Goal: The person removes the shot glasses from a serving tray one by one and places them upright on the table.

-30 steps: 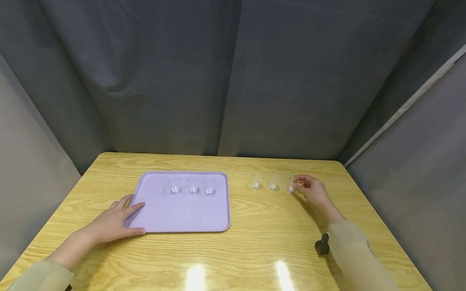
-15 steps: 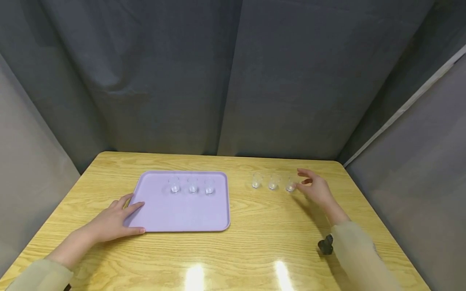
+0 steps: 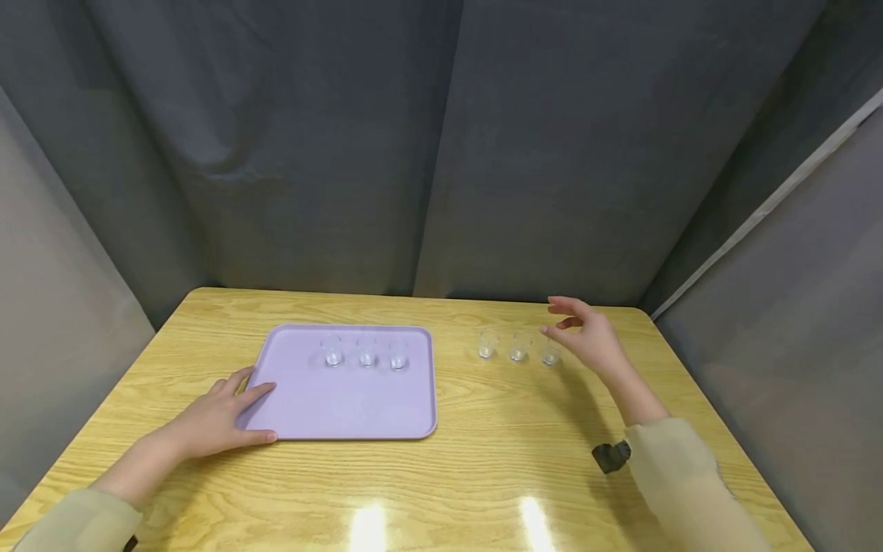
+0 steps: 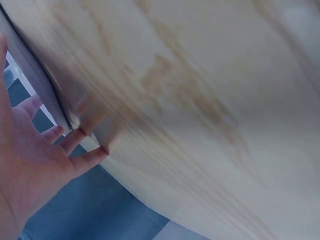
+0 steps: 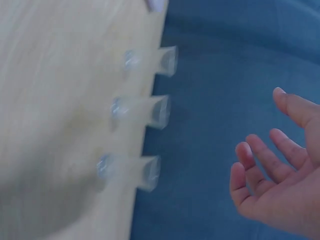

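My left hand (image 3: 215,420) rests with spread fingers at the left edge of a lilac tray (image 3: 345,402), thumb near its front corner. Three small clear glasses stand upright in a row toward the tray's back: a left glass (image 3: 333,353), a middle glass (image 3: 366,354) and a right glass (image 3: 398,356). To the tray's right, three more line up on the wood: one glass (image 3: 487,345), a second glass (image 3: 520,349) and the rightmost glass (image 3: 549,355). Over that last one hovers my right hand (image 3: 592,339), fingers loosely bent and holding nothing; the right wrist view shows a gap between hand and glasses.
The wooden table (image 3: 483,475) reaches back to a dark grey curtain (image 3: 310,153), with lighter panels on both sides. A small black object (image 3: 611,458) is at the right sleeve's cuff. Two bright reflections lie near the front.
My right hand has let go of the rightmost glass and risen up and slightly back from it. That glass stays in line with its two neighbours. The left hand and tray have not moved.
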Demonstrator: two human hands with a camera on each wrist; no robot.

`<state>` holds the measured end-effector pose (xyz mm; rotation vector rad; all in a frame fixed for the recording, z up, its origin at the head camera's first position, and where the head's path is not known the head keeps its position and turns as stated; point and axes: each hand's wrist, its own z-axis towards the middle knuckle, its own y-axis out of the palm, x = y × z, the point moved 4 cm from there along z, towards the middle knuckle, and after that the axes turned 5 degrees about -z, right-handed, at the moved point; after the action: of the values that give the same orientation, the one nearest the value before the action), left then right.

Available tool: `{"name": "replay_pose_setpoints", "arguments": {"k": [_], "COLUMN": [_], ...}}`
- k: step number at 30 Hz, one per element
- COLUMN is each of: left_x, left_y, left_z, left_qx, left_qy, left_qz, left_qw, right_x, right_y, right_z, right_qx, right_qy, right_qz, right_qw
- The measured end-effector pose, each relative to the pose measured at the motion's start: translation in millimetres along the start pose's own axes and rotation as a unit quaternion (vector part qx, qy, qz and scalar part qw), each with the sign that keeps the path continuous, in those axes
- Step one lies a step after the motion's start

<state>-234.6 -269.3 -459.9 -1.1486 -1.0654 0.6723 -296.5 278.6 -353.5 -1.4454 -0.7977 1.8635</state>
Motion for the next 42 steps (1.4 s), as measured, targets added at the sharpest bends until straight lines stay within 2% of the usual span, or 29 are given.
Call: {"name": "replay_pose_setpoints", "arguments": {"k": [11, 19, 33, 42], "left_x": [2.0, 1.9, 3.4, -3.1], "left_y": [-1.1, -0.5, -0.3, 2.3], "left_z": [0.7, 1.8, 0.8, -1.2], "left_qx": [-0.005, 0.001, 0.01, 0.01], "left_qy": [0.001, 0.001, -0.001, -0.009], "left_qz": [0.001, 0.005, 0.014, 0.016], "left_qw": [1.0, 1.0, 0.9999, 0.9998], "right_x": [-59.9, -93.9, -115.3, -114.4], "right_y": [8.2, 35.1, 109.7, 158.4], "right_z": [4.6, 9.7, 15.0, 20.6], "right_qx": [0.0, -0.021, -0.05, -0.095], "right_qy": [-0.043, -0.067, -0.082, -0.051], "right_qz": [0.049, 0.089, 0.123, 0.155], "right_qw": [0.998, 0.994, 0.988, 0.982]}}
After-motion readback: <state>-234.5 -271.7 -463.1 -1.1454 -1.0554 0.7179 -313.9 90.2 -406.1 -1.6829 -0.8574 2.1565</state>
